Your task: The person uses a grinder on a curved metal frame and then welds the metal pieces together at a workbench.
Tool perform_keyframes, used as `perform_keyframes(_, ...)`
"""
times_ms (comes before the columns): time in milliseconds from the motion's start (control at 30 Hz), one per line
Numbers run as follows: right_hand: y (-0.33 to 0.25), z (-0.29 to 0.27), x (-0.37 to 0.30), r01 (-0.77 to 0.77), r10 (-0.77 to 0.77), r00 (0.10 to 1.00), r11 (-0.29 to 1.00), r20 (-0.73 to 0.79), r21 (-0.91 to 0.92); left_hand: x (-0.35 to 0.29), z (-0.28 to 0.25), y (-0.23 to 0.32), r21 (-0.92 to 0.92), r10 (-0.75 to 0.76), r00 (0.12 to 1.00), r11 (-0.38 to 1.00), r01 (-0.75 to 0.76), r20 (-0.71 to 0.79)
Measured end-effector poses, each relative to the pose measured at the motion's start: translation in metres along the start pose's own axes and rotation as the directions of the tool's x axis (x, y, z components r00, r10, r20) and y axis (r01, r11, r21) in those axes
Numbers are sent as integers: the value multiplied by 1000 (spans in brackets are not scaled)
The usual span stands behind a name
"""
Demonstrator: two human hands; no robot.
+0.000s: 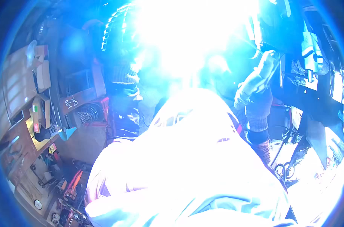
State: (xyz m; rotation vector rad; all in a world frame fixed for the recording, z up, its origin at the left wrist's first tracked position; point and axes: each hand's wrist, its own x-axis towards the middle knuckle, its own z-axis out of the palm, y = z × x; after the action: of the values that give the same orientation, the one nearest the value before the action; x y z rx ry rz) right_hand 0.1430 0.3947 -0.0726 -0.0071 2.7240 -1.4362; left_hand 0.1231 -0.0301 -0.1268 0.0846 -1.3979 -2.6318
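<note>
A dazzling blue-white glare (198, 30) fills the upper middle and hides whatever lies there. My right hand (255, 80), in a pale work glove with a knitted cuff, is raised at the glare's right edge. Its fingers look closed together, angled up and to the right; what they hold, if anything, I cannot make out. Close by hangs a thin pale rod-like piece (258, 36), half washed out. On the left, my dark-sleeved left arm (125, 109) reaches up to a ribbed cuff (124, 75). Beyond that cuff my left hand's fingers are lost in the light.
A coil of wire (90, 113) lies in a red-edged holder at left. Cardboard boxes (43, 108) stand on a bench (28, 142), with tools strewn lower left. A pale tool (312, 53) hangs at right above cables (287, 147). Overexposed pale cloth (187, 162) covers the lower middle.
</note>
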Motion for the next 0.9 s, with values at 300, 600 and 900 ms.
perform_keyframes(300,36,4,-17,8,1,999,974,-41,228,8,59,1,-427,-85,951,902,-53,-296)
perform_keyframes(600,93,8,-41,246,-207,965,924,159,-291,6,17,-1,-453,-222,959,883,120,-178)
perform_keyframes(900,92,17,-56,-88,80,996,869,37,487,8,69,4,-243,-108,898,970,1,-427)
